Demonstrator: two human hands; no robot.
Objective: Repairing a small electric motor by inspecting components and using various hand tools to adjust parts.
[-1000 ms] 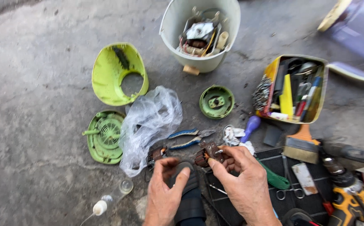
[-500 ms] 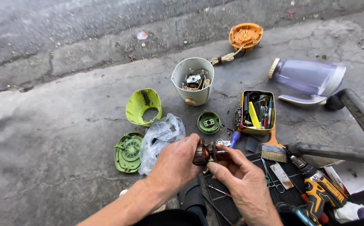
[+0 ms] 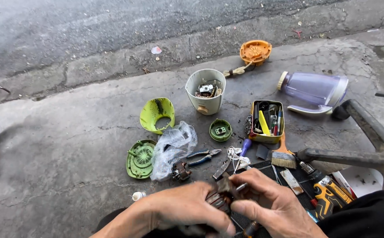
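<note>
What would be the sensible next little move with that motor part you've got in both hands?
Probably keep it steady with the left hand and let the right hand work the thin metal shaft: both hands grip the small motor part, and its shaft pokes out beside the right fingers.

pliers (image 3: 203,155) right of plastic bag (image 3: 173,148), tool box (image 3: 267,120) further right

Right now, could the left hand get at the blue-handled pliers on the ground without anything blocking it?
Probably yes. The blue-handled pliers lie uncovered on the concrete just ahead of the left hand, beside the clear plastic bag. But both hands grip a small motor part, so the left would have to let go first.
</note>
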